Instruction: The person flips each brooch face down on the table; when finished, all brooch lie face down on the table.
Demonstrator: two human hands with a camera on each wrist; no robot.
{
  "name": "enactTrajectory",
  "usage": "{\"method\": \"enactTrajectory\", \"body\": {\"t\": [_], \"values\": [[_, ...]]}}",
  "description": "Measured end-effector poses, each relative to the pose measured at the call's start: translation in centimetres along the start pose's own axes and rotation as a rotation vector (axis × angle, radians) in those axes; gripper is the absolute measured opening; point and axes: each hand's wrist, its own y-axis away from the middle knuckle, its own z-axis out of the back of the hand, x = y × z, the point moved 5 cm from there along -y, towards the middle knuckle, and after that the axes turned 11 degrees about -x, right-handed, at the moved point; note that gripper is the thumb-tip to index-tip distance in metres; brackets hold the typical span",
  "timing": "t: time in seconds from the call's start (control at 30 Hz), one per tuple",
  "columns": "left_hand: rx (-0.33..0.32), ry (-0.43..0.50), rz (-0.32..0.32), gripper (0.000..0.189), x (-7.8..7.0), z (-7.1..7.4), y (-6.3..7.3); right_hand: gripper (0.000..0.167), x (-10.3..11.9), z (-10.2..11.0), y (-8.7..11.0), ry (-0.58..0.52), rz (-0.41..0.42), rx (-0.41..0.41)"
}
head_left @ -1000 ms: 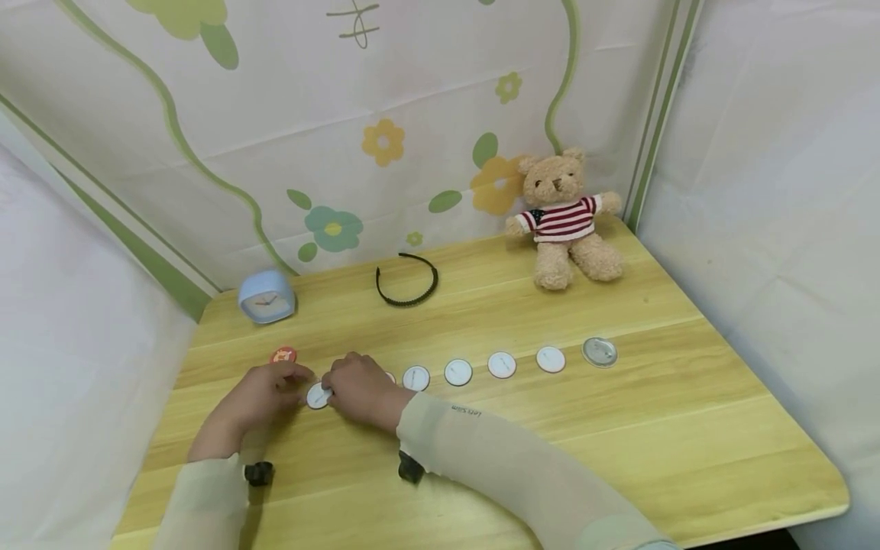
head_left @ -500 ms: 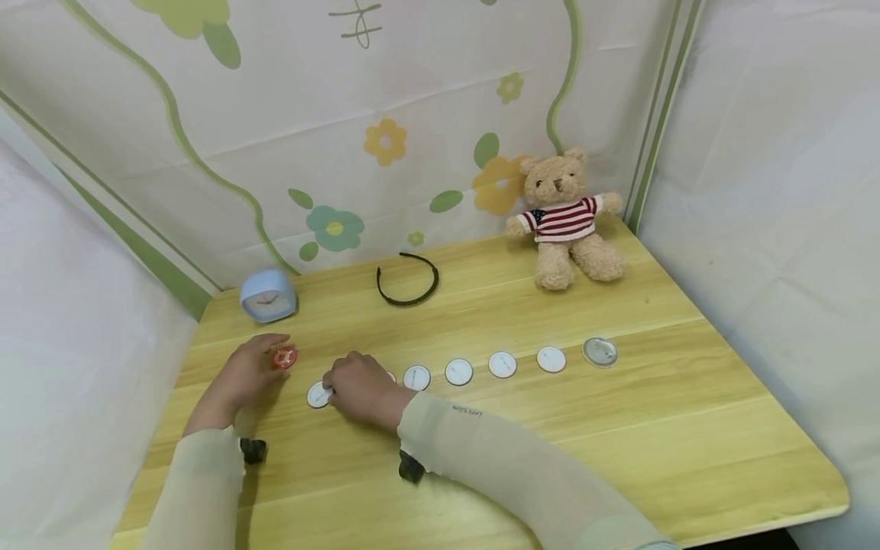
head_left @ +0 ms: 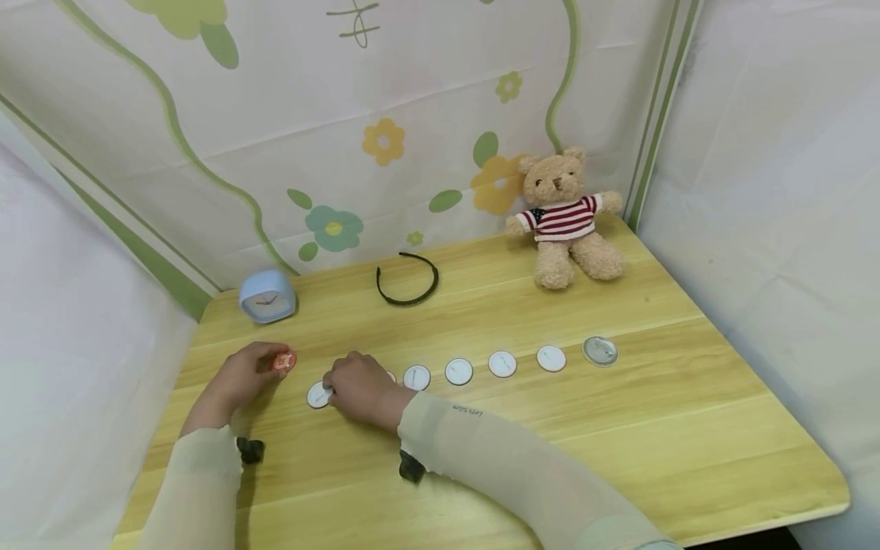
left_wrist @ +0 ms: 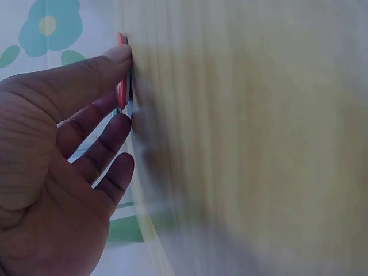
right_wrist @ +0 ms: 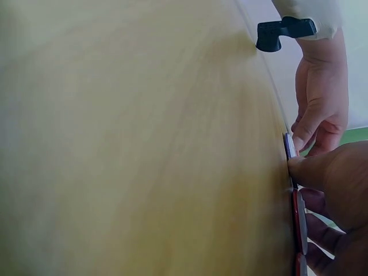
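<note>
My left hand (head_left: 242,380) pinches a red button badge (head_left: 283,360) by its left edge, close to the tabletop. In the left wrist view that badge (left_wrist: 121,96) is seen edge-on, with the thumb across it. To the right, my right hand (head_left: 362,386) has its fingers bent at a white-backed button badge (head_left: 318,395) lying face down. Its thumb meets the edge of that badge (right_wrist: 288,145) in the right wrist view, and the hand hides part of it. More face-down badges (head_left: 416,378) run rightward in a row; one is mostly covered by the right hand.
A silver-backed badge (head_left: 600,351) ends the row on the right. Behind stand a blue clock (head_left: 267,297), a black headband (head_left: 409,301) and a teddy bear (head_left: 565,220) on the wooden table (head_left: 660,443). A patterned cloth (head_left: 289,99) hangs at the back.
My left hand has left the white-backed badge, moved up and left, and taken hold of the red badge. The right hand has stayed in place.
</note>
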Motion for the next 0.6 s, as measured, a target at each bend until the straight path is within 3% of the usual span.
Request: {"method": "enactTrajectory", "body": {"t": [0.33, 0.6], "values": [[0.020, 0.044, 0.023, 0.055, -0.2, 0.4, 2.3, 0.020, 0.0, 0.0, 0.0, -0.016, -0.014, 0.014], [0.035, 0.064, 0.060, 0.048, -0.7, 0.3, 4.2, 0.020, 0.0, 0.2, 0.1, -0.019, -0.014, 0.013]]}}
